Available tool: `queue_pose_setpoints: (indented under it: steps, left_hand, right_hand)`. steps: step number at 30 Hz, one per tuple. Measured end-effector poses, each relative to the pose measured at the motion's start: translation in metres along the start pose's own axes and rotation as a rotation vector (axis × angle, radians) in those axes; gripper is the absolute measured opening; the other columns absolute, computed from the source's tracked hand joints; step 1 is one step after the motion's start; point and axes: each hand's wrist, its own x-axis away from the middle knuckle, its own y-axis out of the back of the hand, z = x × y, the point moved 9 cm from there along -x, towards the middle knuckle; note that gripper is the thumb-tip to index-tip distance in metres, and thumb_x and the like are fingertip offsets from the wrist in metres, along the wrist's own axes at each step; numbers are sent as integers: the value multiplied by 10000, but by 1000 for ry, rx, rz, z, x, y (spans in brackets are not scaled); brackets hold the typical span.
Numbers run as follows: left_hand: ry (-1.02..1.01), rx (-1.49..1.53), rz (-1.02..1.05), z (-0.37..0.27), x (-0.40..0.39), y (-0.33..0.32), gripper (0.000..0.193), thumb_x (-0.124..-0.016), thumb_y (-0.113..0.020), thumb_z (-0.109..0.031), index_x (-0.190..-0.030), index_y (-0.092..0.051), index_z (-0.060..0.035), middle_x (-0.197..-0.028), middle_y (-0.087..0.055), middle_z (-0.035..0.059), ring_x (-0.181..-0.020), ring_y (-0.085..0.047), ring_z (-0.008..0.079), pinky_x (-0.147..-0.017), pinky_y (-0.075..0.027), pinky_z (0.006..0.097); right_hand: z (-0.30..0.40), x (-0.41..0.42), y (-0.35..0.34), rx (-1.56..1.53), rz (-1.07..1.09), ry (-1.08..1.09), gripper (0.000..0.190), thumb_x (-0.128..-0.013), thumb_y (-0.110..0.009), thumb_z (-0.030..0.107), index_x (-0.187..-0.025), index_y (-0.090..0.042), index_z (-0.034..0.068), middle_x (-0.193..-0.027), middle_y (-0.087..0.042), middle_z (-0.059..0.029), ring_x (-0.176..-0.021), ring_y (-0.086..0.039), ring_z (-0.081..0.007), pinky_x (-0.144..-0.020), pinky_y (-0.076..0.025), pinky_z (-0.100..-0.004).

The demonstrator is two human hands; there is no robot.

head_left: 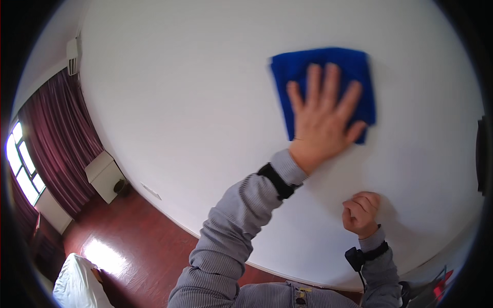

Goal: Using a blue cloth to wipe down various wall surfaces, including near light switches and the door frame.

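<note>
My left hand [323,111] lies flat with fingers spread on a blue cloth [283,92], holding it pressed against the white wall [185,92]. The cloth is roughly square and shows past the fingertips and on both sides of the hand. Lower right, my right hand [361,213] is loosely curled beside the wall, with nothing visible in it. Whether it touches the wall is hard to tell. Both wrists wear black straps over grey striped sleeves; the right one carries a small black device with a cable.
At the left, purple curtains [57,146] hang by a window [25,165], below an air conditioner [72,56]. A white cabinet [104,177], dark pot [120,186] and white-covered item [81,283] stand over red flooring. A dark object [480,156] is at the right edge.
</note>
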Motion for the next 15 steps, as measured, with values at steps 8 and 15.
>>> queue_pose_setpoints:
  steps: [8, 15]
  left_hand:
    - [-579, 302, 175, -156, 36, -57, 605, -692, -680, -434, -1215, -555, -156, -1417, -349, 153, -1329, -263, 359, -987, -244, 629]
    - [-772, 415, 258, -178, 75, -72, 393, -827, -567, -341, -1156, -602, -129, -1385, -408, 106, -1325, -292, 292, -1059, -216, 527]
  right_hand:
    - [3, 33, 10, -287, 145, -83, 191, -599, -611, 2, -760, -583, 101, -649, -555, -25, -646, -561, -222, -618, -432, -357]
    - [-1, 46, 11, -288, 318, -168, 155, -621, -622, 14, -761, -623, 82, -632, -565, -45, -599, -566, -226, -559, -453, -348]
